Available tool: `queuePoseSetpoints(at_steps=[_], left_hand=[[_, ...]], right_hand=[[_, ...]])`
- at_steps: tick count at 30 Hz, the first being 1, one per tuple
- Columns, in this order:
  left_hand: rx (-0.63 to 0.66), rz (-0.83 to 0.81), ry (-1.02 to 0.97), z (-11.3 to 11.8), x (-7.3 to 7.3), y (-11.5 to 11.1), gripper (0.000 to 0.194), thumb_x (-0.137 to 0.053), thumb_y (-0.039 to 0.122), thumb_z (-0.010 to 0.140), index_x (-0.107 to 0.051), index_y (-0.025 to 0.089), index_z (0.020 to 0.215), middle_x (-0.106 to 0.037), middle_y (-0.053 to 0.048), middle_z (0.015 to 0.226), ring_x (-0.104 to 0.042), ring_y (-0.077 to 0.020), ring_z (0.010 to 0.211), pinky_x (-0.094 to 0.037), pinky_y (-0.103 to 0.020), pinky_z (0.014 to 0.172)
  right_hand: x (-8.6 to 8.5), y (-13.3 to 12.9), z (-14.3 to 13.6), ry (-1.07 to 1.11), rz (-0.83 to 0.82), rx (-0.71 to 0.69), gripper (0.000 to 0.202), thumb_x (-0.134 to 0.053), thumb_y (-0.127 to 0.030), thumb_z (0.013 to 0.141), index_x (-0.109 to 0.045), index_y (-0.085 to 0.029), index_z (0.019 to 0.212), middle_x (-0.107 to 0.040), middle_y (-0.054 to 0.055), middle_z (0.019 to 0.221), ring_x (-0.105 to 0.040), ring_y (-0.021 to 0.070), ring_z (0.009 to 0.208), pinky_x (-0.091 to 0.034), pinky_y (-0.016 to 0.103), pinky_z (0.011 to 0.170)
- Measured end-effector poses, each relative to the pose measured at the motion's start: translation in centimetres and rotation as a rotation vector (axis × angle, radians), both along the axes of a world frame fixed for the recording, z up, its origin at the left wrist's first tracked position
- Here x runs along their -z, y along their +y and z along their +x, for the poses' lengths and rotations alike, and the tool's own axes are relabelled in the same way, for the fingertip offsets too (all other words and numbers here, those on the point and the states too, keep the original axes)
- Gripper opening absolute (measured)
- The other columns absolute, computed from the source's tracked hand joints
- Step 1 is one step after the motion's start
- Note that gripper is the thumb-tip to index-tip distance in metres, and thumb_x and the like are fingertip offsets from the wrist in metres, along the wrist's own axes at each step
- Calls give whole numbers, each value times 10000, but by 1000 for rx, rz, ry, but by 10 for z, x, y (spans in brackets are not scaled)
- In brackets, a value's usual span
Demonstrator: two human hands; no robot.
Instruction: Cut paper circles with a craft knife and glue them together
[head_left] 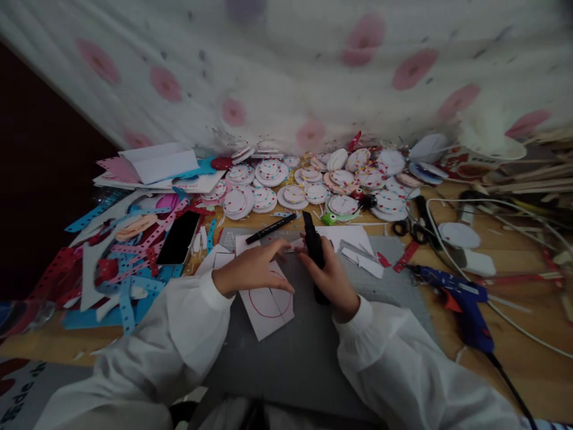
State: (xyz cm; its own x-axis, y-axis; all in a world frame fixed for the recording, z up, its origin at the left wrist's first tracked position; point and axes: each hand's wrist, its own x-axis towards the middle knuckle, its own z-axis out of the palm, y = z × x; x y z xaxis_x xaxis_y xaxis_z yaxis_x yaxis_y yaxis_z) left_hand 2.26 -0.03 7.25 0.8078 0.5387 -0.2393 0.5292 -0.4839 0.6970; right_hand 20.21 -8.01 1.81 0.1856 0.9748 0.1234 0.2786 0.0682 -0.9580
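Note:
My right hand is wrapped round a black utility knife, held upright above the grey cutting mat. To its left, my left hand hovers with fingers apart and curved, thumb toward me. Beneath that hand lies a strip of white paper with a red circle and a line drawn on it; the hand hides part of it. A black marker rests just beyond the left fingers. White paper pieces lie on the mat right of the knife.
Several round layered paper pieces with coloured dots line the back. Coloured paper scraps and a phone lie left. On the right are a blue glue gun with its cord, scissors and a paper tub.

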Motion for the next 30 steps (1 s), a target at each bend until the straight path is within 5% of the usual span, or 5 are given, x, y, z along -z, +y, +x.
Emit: queuePoseSetpoints(at_steps=[9,12,19,25,30], left_hand=[[-30,410,279,-24,-18,-26,830,-656,713,657,-507,135,1233,-529,-178,1224,-499,-359,1175,-416,-496,987],[-90,432,316,-32,-8,-48,938,-705,751,539,-517,119,1207,-531,-186,1199,-495,-385,1154,-423,-516,971],[-282,535,237,-30,29,-79,1064,-805,691,380,-499,126,1228,-509,-160,1170,-487,-371,1095,-419,-529,964],[-206,487,132,-29,36,-71,1061,-804,573,446,-440,82,1312,-458,-181,1230,-442,-378,1161,-383,-527,1027],[-87,440,48,-26,35,-53,1095,-804,496,471,-347,90,1380,-428,-198,1307,-412,-381,1233,-361,-535,1060]], right_hand=[[13,6,2,271,-10,171,297,-544,-456,847,-426,-232,1000,-609,50,925,-637,185,665,-494,286,449],[16,6,3,232,-12,134,280,-509,-475,863,-435,-232,982,-620,44,876,-635,188,652,-499,300,464],[16,6,3,99,80,125,278,-632,-438,796,-545,-222,948,-625,90,1009,-578,264,1013,-470,465,903],[5,0,7,185,-4,32,277,-530,-464,878,-456,-227,1002,-618,25,894,-565,122,548,-447,258,452],[-7,-18,11,310,-14,-113,437,-615,-354,849,-388,-265,1212,-592,11,961,-530,90,577,-462,236,490]])
